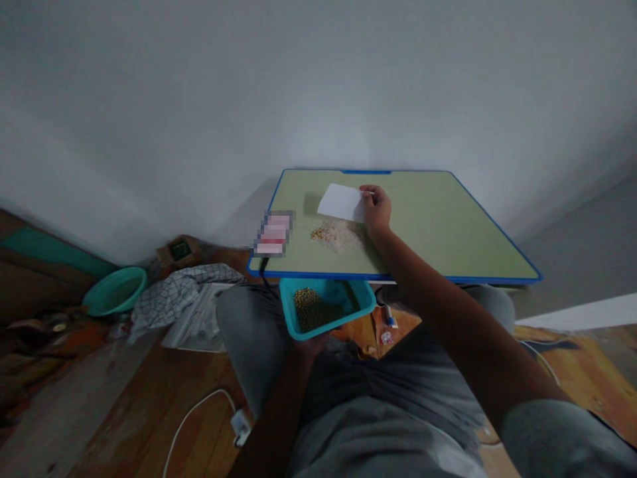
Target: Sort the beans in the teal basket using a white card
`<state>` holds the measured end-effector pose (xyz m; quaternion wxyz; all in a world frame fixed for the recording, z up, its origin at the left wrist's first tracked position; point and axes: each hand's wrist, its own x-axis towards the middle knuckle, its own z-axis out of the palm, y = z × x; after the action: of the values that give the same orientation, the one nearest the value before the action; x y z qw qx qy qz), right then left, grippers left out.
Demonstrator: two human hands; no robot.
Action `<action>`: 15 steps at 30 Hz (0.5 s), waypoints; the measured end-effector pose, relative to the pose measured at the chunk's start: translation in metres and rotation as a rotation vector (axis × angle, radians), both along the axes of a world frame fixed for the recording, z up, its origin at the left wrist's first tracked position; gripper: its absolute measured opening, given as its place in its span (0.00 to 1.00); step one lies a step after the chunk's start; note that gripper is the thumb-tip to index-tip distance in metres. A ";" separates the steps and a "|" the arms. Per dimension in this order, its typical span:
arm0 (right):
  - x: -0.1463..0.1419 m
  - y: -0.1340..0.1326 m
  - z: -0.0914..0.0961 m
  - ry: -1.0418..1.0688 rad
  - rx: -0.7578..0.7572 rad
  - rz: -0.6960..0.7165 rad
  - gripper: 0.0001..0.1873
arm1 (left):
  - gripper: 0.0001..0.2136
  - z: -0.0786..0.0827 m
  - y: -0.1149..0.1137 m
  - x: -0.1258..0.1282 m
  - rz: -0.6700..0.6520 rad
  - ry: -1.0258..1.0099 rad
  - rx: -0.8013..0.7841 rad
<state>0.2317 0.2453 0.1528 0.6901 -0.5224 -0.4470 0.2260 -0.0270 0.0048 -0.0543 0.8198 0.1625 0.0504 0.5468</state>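
Between thumb and fingers my right hand (375,207) pinches a white sheet of paper (341,201), tilted over the table top. Just in front of the paper lies a spread pile of pale grains (346,238), with some yellow kernels (321,232) at its left end. My left hand (311,345) is closed around the near underside of a turquoise plastic basin (326,330), its fingers mostly hidden below. Inside the basin, at the table's front edge, are many small yellowish and greenish beans or grains (313,310).
The pale green table (423,219) has a blue rim and stands against the wall. A blurred-out pink item (275,234) with a black strap lies at its left. On the floor are a green tub (117,292), a checked cloth (184,292) and a white power strip (240,425) with its cable.
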 end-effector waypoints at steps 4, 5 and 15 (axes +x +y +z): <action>0.004 0.006 -0.006 0.023 0.044 0.032 0.17 | 0.22 0.003 0.001 0.000 -0.006 -0.007 0.011; 0.004 0.007 -0.008 0.044 0.046 0.051 0.21 | 0.21 0.004 0.001 0.000 -0.009 -0.006 0.013; 0.003 0.007 -0.010 -0.017 0.092 0.209 0.36 | 0.22 0.011 -0.002 0.003 0.016 0.036 -0.012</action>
<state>0.2350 0.2527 0.1423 0.6822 -0.4425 -0.5149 0.2715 -0.0236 0.0029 -0.0428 0.8152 0.1670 0.0694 0.5502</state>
